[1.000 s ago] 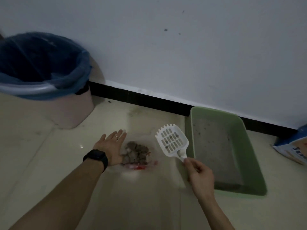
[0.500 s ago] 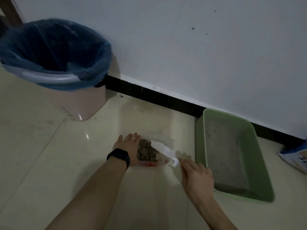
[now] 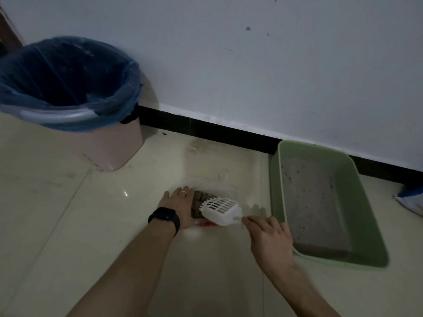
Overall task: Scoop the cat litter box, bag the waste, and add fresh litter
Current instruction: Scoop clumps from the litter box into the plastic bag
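One pile of waste clumps (image 3: 197, 205) is seen on the clear bag (image 3: 219, 181) spread on the floor, near the left side of the green litter box (image 3: 274, 191). The white scoop (image 3: 221, 210) is now laid against the pile, whereas a second earlier it was held raised between pile and box. Its handle is gripped by the right hand (image 3: 270, 236), and the bag is pinned by the flat, open left hand (image 3: 177, 207), as before. Bagging is judged to be under way.
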### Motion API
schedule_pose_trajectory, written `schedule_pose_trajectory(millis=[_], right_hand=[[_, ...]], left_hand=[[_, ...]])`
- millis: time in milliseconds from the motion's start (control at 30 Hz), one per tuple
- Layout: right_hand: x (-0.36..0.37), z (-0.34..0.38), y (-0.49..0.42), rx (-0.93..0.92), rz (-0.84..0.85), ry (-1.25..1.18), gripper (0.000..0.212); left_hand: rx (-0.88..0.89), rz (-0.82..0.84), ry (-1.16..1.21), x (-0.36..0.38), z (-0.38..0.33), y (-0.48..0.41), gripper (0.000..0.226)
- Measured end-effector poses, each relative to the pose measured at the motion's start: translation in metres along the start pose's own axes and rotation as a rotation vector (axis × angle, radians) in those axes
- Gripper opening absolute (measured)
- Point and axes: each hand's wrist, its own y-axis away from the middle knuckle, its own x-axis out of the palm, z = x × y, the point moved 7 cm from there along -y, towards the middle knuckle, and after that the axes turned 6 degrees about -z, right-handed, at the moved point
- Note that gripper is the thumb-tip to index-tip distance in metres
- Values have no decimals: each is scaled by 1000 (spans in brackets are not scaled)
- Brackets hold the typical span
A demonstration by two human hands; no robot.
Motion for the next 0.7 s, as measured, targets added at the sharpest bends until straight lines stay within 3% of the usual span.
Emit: schedule_pose_trajectory(millis=[67, 167, 300, 500, 700], right_hand=[[1, -3, 4, -3, -29, -15, 42], [1, -5, 7, -5, -75, -33, 46], [0, -1, 4, -4, -114, -65, 46], [1, -1, 2, -10, -133, -64, 43], [-5, -17, 4, 119, -1, -98, 43]], left_hand=[[36, -87, 60, -10, -5, -3, 91], [123, -190, 149, -28, -23, -3, 45], [111, -103, 247, -26, -39, -5, 59], [152, -57, 106, -26, -44, -7, 60], [131, -119, 148, -33, -39, -14, 57]])
